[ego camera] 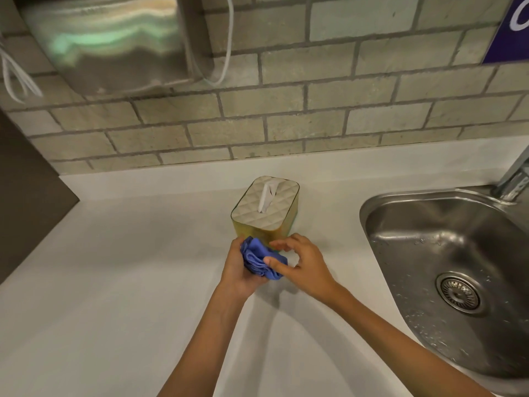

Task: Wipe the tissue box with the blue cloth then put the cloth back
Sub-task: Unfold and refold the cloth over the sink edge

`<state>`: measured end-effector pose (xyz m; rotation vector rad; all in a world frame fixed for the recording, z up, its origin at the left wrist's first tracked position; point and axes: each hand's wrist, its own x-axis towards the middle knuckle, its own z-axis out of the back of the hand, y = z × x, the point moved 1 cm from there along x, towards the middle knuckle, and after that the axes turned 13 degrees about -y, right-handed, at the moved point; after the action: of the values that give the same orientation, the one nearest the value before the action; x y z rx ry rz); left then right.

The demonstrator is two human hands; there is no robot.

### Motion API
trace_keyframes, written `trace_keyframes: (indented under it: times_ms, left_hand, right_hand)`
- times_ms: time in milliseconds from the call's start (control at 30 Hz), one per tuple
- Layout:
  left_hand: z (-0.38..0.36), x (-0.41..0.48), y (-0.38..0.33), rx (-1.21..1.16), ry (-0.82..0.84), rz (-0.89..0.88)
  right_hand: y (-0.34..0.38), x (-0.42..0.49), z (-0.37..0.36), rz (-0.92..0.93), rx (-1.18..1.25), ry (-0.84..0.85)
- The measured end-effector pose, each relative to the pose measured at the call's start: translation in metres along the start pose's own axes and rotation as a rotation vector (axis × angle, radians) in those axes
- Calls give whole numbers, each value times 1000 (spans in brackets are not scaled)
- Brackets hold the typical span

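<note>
A tissue box (264, 206) with a quilted grey lid, yellowish sides and a white tissue poking from its slot stands upright on the white counter (128, 267), close to the wall. Just in front of it, my left hand (237, 270) is shut on a bunched blue cloth (259, 259). My right hand (300, 262) is beside the cloth with fingers spread, its thumb and fingertips touching the cloth's right side. The cloth sits at the box's near lower face; contact with the box cannot be told.
A steel sink (446, 267) with a drain and faucet (515, 176) lies at the right. A brick wall (286, 118) runs behind the counter, with a metal dispenser (114, 41) and white cord mounted high left. A dark panel (25, 196) borders the counter's left.
</note>
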<state>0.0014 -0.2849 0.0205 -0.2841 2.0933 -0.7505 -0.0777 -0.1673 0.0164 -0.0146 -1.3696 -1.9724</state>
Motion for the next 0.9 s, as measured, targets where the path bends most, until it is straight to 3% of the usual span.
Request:
trace_keyframes:
  times_ms: [133,333,533,700,900]
  left_hand:
    - [-2,-2,4,-23,107,29]
    - [-3,1,9,70,202,28]
    - [3,-1,18,99,293,28]
    - [9,0,33,120,141,-1]
    - [0,-13,53,105,170,-23]
  right_hand:
    - [14,12,9,35,-118,68]
    - [23,22,16,122,-369,39]
    - [26,47,47,-67,-309,-59]
    - [27,50,87,-242,-166,-92]
    - [16,21,117,-447,-17,-182]
